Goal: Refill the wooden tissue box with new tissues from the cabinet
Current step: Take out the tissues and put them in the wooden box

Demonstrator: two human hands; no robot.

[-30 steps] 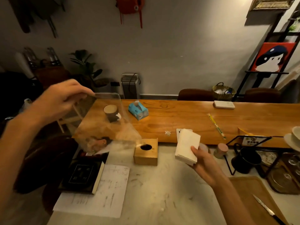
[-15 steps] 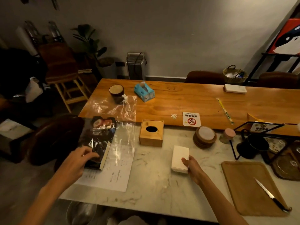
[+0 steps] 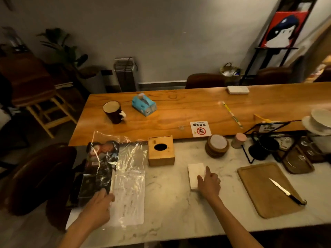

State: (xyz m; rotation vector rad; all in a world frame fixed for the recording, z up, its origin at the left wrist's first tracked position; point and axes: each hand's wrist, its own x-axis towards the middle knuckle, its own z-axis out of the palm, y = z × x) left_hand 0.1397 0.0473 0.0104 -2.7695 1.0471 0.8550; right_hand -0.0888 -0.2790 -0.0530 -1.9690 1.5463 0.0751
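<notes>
The wooden tissue box (image 3: 160, 150) with an oval hole in its lid stands on the marble counter (image 3: 170, 208), just in front of the wooden table. To its right and nearer me lies a white tissue stack (image 3: 195, 171), flat on the counter. My right hand (image 3: 208, 183) rests on the stack's near end, thumb and fingers still on it. A clear plastic wrapper (image 3: 129, 158) lies spread over a dark book (image 3: 95, 183) and a printed sheet (image 3: 130, 199) left of the box. My left hand (image 3: 98, 203) holds the wrapper's near edge down.
A wooden tray (image 3: 259, 197) with a knife (image 3: 284, 190) lies at the right. Coasters (image 3: 217, 145), a small pink jar (image 3: 239, 140) and a black wire rack (image 3: 265, 147) stand behind it. On the wooden table (image 3: 179, 111) are a dark mug (image 3: 112, 111) and a blue tissue pack (image 3: 144, 104).
My right hand lowered the tissue stack from mid-air onto the counter. My left hand brought the raised plastic wrapper down and laid it flat over the book and sheet.
</notes>
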